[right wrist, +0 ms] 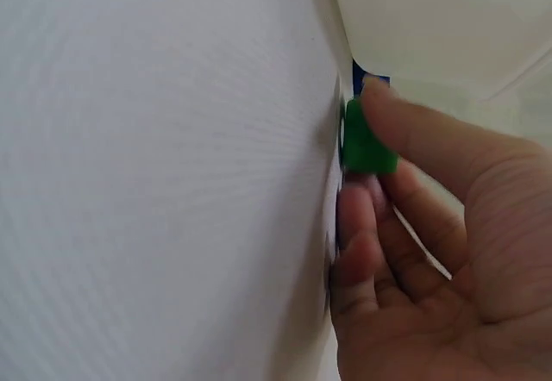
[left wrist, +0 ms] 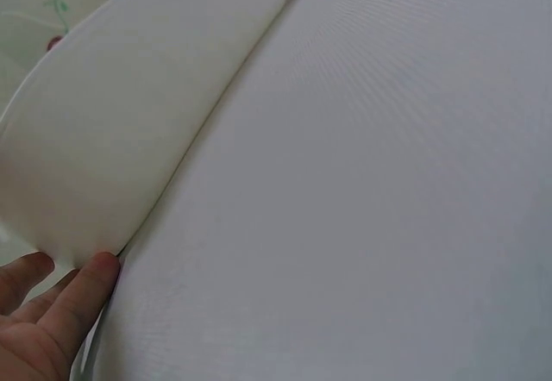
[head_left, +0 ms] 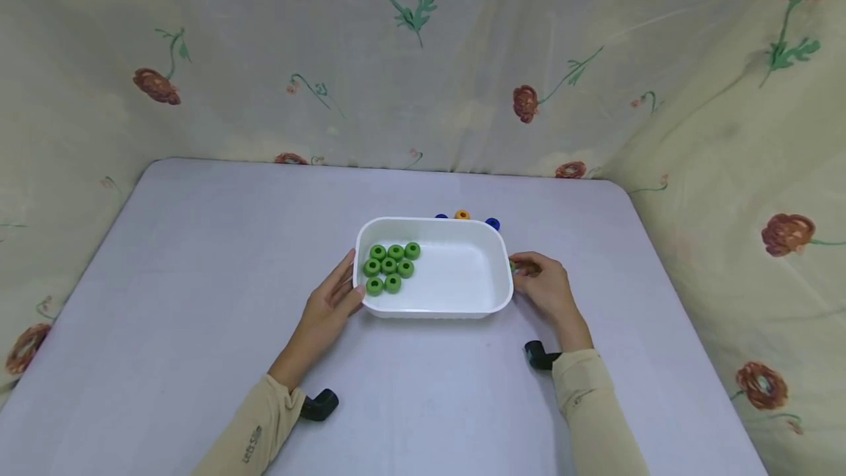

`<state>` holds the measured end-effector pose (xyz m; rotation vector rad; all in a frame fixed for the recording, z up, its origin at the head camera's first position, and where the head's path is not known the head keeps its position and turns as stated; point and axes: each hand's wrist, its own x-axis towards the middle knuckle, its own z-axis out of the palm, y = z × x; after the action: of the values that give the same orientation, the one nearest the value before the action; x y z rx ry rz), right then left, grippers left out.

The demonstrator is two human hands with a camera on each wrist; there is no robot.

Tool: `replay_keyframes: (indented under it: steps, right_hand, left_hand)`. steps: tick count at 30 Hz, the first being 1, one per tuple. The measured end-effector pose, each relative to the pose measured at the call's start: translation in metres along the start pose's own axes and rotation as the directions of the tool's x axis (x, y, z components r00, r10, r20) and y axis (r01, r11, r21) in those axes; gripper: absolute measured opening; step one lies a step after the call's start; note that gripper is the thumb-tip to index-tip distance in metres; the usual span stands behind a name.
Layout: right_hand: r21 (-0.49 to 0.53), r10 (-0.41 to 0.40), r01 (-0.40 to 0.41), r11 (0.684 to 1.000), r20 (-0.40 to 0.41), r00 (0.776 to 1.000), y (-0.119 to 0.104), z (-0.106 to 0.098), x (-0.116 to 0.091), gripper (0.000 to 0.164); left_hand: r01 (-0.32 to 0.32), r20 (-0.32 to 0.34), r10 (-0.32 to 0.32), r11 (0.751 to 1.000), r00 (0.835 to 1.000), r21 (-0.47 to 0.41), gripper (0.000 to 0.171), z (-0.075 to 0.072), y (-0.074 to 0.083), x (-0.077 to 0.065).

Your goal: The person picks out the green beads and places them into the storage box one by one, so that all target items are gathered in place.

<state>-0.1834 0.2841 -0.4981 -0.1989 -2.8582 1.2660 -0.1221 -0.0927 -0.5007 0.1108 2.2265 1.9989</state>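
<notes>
A white rectangular tray [head_left: 456, 270] stands on the table with several green beads [head_left: 388, 266] grouped at its left end. My left hand [head_left: 330, 303] rests against the tray's left end, its fingers fairly straight along the wall and the thumb at the near corner. In the left wrist view, the fingertips [left wrist: 105, 265] touch the tray wall [left wrist: 129, 114] low down. Beside the tray's right end, my right hand [head_left: 543, 285] pinches another green bead [right wrist: 369, 144] close to the tabletop. The fingers partly cover this bead in the head view.
Behind the tray's far rim lie an orange bead [head_left: 463, 215] and blue beads [head_left: 492, 224], partly hidden by it. A dark wrist mount [head_left: 320, 405] juts from the left sleeve, another [head_left: 540, 355] from the right. Flowered cloth [head_left: 456, 79] hangs behind the table.
</notes>
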Motion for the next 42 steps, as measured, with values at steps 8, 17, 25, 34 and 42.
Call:
replay_keyframes:
  steps: [8, 17, 25, 34, 42]
  right_hand:
    - [0.001, 0.061, -0.061, 0.998, -0.106, 0.992, -0.008, -0.012, -0.005, 0.040]
    - [0.012, -0.040, 0.043, 0.999, -0.187, 0.982, -0.046, -0.022, -0.021, 0.038]
    - [-0.040, -0.198, 0.196, 0.980, -0.055, 0.979, -0.089, 0.000, -0.033, 0.037]
    - [-0.126, -0.190, 0.219, 0.968, 0.208, 0.960, -0.110, 0.051, -0.030, 0.033]
    - [-0.239, -0.092, 0.181, 0.954, 0.340, 0.936, -0.122, 0.070, -0.026, 0.026]
  left_hand:
    - [0.011, 0.007, -0.011, 1.000, 1.000, 0.002, 0.065, 0.003, -0.003, -0.001]
    - [0.008, 0.005, -0.008, 1.000, 1.000, 0.014, 0.065, 0.006, 0.000, 0.000]
    - [0.002, 0.004, -0.002, 1.000, 1.000, 0.002, 0.064, 0.007, 0.000, 0.003]
    - [0.010, 0.012, -0.010, 1.000, 1.000, -0.026, 0.064, 0.009, -0.001, 0.005]
    - [0.003, 0.015, -0.002, 1.000, 1.000, -0.027, 0.064, 0.011, 0.000, 0.005]
